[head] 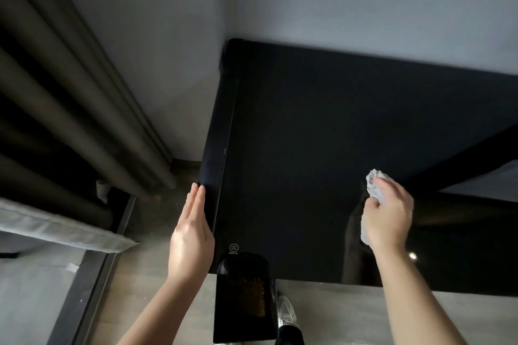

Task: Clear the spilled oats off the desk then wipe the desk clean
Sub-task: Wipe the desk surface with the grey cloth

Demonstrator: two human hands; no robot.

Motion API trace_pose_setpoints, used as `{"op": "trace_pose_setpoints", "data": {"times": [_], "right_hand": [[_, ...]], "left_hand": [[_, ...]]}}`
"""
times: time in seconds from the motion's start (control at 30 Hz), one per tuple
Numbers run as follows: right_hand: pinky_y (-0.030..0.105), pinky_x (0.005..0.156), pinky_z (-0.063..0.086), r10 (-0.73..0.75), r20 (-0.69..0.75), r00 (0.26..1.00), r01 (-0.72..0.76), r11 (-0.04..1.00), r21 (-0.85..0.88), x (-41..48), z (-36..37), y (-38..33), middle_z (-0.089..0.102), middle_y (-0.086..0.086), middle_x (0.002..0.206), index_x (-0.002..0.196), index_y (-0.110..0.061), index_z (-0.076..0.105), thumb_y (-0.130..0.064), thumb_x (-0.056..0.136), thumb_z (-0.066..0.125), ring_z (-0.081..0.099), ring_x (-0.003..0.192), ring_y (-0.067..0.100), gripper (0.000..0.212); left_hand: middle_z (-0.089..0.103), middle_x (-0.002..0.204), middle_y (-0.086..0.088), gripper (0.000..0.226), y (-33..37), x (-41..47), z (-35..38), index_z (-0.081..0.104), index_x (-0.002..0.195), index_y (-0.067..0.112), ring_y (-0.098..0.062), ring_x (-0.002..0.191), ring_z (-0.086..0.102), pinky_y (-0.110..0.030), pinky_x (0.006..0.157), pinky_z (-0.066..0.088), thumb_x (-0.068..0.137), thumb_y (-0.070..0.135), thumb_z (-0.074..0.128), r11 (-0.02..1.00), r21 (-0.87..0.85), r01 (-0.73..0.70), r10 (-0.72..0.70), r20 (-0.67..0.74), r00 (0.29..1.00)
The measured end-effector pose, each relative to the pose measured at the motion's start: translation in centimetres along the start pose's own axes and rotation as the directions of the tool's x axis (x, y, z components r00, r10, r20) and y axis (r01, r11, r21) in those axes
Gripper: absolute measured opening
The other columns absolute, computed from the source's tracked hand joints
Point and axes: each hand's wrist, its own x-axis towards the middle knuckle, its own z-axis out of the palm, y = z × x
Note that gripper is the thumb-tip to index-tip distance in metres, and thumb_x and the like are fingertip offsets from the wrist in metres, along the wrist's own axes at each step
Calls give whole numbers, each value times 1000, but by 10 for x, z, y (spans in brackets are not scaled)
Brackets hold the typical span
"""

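The black glossy desk [308, 134] fills the middle of the head view, and no oats show on its surface. My right hand [388, 217] grips a crumpled white cloth [374, 185] and holds it against the desk top near the right side. With its fingers straight, my left hand [192, 235] rests flat along the desk's left edge. A black dustpan [244, 308] holding brown oats sits below the desk's front edge, between my arms.
Dark curtains [70, 87] hang at the left beside a grey wall. A grey cushioned edge [56, 227] lies at the lower left. A shoe [286, 314] stands on the floor next to the dustpan. A dark bar [462, 159] crosses the right side of the desk.
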Motion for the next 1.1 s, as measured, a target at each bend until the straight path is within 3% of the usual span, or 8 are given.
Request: {"op": "trace_pose_setpoints", "data": {"times": [0.17,0.33,0.43,0.5,0.6,0.83,0.97,1.1], "right_hand": [[28,103,41,-281,74,957,271,956,115,-33,47,-76,65,3,119,109,-11,70,12,67,58,50,113,15,49],[40,115,31,-506,326,798,440,860,258,-111,34,-88,56,-8,133,121,-18,65,12,72,60,44,130,10,58],[33,108,38,-412,249,876,376,909,182,-92,0,-31,57,-6,133,120,-14,67,11,68,53,50,124,15,59],[40,103,43,-157,103,982,149,986,77,-70,-19,3,60,3,130,118,-9,67,2,69,46,54,120,26,54],[45,100,45,72,-44,996,-71,997,13,-66,-19,12,61,13,127,120,-5,64,1,75,45,54,118,36,49],[33,110,36,-252,144,957,224,956,190,-146,28,-103,57,-1,133,121,-13,65,14,69,58,47,127,18,60],[27,117,21,-450,318,835,358,882,307,-167,42,-131,58,-5,130,119,-16,66,9,72,60,45,128,11,54],[32,114,32,-502,328,800,371,844,388,-152,29,-112,56,-8,132,121,-16,65,7,75,53,43,130,4,53]], "left_hand": [[28,155,9,55,1,0,-1,36,148,17,-12,139,35,-19,104,31,96,-1,42,1000,-7,5,-5,-2,1000],[27,155,11,56,-2,-1,-3,35,148,19,-11,139,35,-18,105,31,96,-1,43,1000,-19,-9,9,3,1000],[27,155,10,56,-2,-1,-3,34,148,18,-12,141,31,-19,108,28,97,-1,42,1000,-24,-9,10,11,1000],[29,155,8,55,-3,-1,-3,36,148,17,-13,141,32,-21,108,29,96,-2,42,999,-42,-12,13,7,1000],[31,154,7,52,-3,0,-3,38,147,16,-12,141,32,-21,109,29,97,-2,41,998,-65,2,-3,-5,1000],[36,151,8,46,-2,1,-7,44,144,16,-7,139,32,-1,104,20,100,3,39,989,-147,34,-34,-2,999],[40,149,5,46,-4,3,-9,47,141,16,-2,136,33,6,99,19,98,1,42,984,-175,42,-42,6,999],[36,152,7,47,-2,1,-9,43,144,18,-5,139,32,1,101,18,99,5,40,993,-111,36,-35,16,999]]}}
